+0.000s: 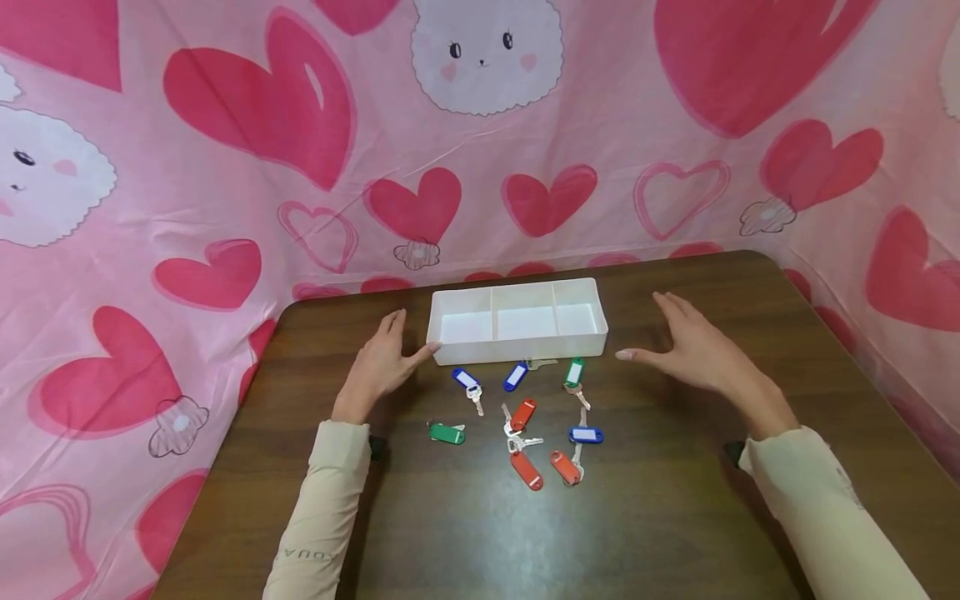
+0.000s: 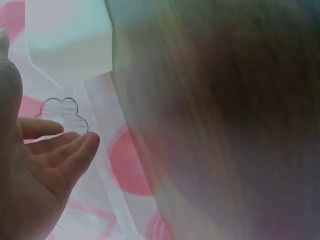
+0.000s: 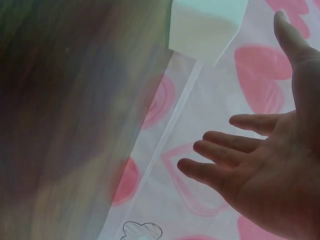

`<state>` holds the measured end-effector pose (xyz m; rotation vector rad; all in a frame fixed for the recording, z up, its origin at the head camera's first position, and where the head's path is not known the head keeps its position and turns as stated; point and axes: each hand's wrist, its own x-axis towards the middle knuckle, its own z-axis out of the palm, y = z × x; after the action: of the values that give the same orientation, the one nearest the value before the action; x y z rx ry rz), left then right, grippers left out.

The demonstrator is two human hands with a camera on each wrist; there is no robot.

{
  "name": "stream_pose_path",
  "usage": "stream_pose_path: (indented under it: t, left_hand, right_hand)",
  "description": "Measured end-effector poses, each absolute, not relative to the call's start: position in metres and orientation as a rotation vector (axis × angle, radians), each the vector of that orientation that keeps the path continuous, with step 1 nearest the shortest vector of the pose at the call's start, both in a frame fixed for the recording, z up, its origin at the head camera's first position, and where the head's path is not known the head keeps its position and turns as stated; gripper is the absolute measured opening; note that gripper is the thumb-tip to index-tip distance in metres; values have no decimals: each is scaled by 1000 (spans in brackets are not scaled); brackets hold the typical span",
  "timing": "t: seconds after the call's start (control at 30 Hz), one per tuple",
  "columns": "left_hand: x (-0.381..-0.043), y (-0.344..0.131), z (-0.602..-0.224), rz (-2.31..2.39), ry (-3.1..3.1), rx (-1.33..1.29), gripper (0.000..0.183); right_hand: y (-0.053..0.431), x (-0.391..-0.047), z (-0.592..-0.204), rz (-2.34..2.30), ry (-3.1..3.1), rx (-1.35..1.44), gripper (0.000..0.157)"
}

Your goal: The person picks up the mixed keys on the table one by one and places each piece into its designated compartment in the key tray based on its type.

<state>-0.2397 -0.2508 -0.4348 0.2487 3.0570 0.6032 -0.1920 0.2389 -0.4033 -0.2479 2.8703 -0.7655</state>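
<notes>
A white tray with three compartments stands towards the back of the table, nothing lying inside it. My left hand is at the tray's left end, fingers loosely extended, the thumb tip overlapping the front left corner in the head view. Off the tray's right end, my right hand is held with fingers spread and thumb pointing at the tray, a gap between them. Both palms face inward. In front of the tray lie several keys with coloured tags, among them a blue tag, a green tag and a red tag.
The brown wooden table ends just behind the tray. Behind it hangs a pink cloth printed with hearts. More tagged keys, such as one with a blue tag and one with a green tag, lie between my forearms.
</notes>
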Motion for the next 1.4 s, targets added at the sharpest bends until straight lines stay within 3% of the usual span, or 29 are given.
stream_pose_path:
  t: [0.43, 0.93, 1.4]
  left_hand:
    - [-243, -240, -436, 572, 3052, 305, 115]
    - [-248, -228, -437, 509, 3039, 343, 113]
    - [-253, -222, -439, 366, 3071, 419, 112]
  right_hand:
    - [224, -180, -401, -793, 2858, -279, 121]
    - [220, -169, -399, -825, 2878, -357, 91]
    - [198, -161, -406, -837, 2911, -433, 80]
